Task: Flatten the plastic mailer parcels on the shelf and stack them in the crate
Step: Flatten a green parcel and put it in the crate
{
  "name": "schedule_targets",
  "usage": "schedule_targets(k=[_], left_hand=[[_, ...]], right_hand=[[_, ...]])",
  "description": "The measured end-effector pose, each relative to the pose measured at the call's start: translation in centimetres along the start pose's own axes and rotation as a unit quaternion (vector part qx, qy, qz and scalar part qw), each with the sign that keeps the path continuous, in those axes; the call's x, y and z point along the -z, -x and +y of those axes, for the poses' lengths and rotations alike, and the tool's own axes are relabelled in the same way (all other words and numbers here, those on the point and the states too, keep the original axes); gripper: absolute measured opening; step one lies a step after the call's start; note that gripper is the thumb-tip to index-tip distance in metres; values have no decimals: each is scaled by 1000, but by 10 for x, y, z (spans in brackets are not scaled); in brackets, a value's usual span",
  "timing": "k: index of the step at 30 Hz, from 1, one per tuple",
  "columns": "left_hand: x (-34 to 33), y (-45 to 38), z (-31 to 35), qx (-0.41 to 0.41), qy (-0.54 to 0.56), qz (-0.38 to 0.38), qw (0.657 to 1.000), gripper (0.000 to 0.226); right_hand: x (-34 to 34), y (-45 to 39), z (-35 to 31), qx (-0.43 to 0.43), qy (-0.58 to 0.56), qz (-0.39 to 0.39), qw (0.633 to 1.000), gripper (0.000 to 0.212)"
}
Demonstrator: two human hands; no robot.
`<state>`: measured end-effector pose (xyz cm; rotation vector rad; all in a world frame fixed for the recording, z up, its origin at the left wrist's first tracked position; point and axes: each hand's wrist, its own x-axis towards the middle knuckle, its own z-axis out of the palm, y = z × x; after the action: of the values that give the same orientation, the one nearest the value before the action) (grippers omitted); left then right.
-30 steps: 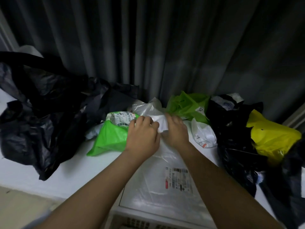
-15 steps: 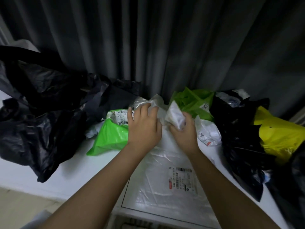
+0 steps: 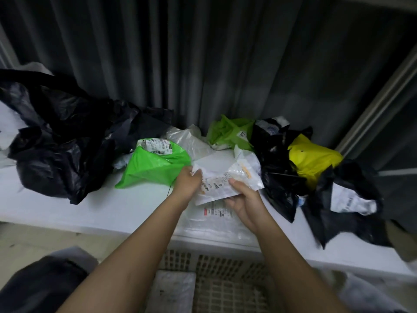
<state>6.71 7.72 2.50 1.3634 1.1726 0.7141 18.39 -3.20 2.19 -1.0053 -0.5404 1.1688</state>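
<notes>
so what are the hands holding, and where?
Both grip the white mailer: left hand at its left edge, right hand at its near edge.

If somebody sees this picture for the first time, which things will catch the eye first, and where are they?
First the two hands in the middle: the left hand and right hand hold a white mailer over the shelf. Next the bright colours: a green mailer just left of the hands and a yellow mailer at the right among black bags. A large black bag fills the left side.

White mailer (image 3: 225,175) (crumpled, labelled) above shelf (image 3: 90,211).
</notes>
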Motion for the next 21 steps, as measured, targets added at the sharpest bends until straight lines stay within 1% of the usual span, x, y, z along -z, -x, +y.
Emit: schedule_targets(k=[1,3,5,7,9,10,12,14,17,19,21], left_hand=[[0,5,-3,-1,3,11,1000,30],[2,12,-8,-9,5,18,1000,20],[4,20,-9,-14,3,11,1000,12],[7,22,-13,-22,-15,-4,1000,11],[10,25,-16,-38,-34,-20,999,9],[10,26,-18,-45,-39,-24,998,8],[11,27,-22,-58,-46,-31,997,10],[11,29,-24,-72,-63,-30,995,9],[10,24,-34,-83,-85,-13,993,11],[10,17,-45,-75,-100,1,992,11],[9,9,-55,-58,-120,14,991,14]], right_hand=[[2,11,-3,-6,13,1,1000,43],[9,26,-9,-9,21,6,1000,32],[18,33,-13,-2,44,40,998,38],[27,33,-14,12,110,90,990,40],[35,30,-14,31,209,136,968,28],[36,31,-13,37,254,151,955,23],[38,31,-9,50,306,145,940,18],[40,30,-1,54,325,147,933,17],[43,22,14,54,322,175,929,22],[47,17,22,51,320,192,926,26],[50,12,28,45,336,219,915,28]])
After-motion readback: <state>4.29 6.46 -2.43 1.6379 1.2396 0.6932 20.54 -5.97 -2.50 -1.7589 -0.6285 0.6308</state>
